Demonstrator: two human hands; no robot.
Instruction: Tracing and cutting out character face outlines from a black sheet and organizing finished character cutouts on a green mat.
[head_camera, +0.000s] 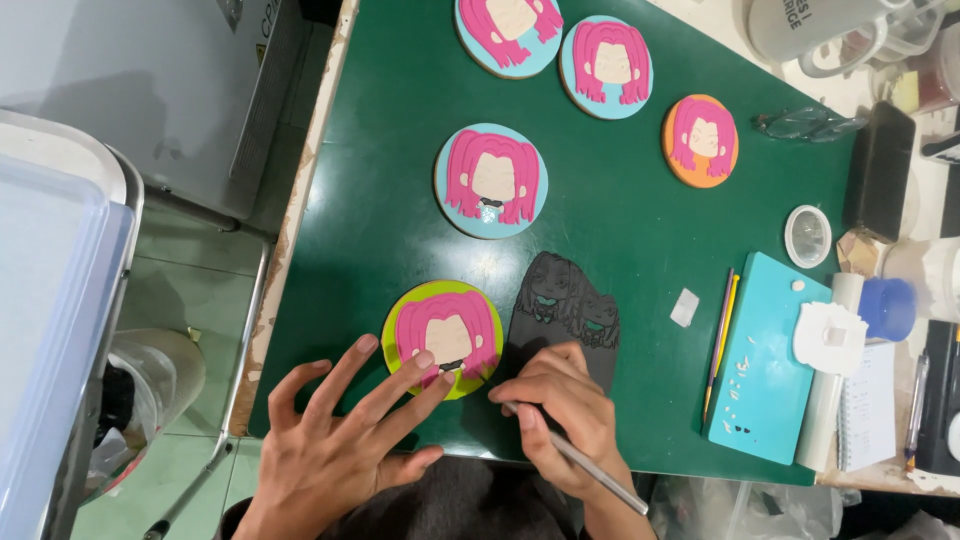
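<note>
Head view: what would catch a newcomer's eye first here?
The round decorated discs with pink-haired cartoon faces stand out on the green table: three blue ones at the top and centre, an orange one at the right. Nearest the person, the left hand rests its fingertips on a lime-green disc, while the right hand holds a thin metal tool beside it.

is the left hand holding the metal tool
No, the thin metal tool is in the right hand; the left hand only rests fingers on the green disc.
</note>
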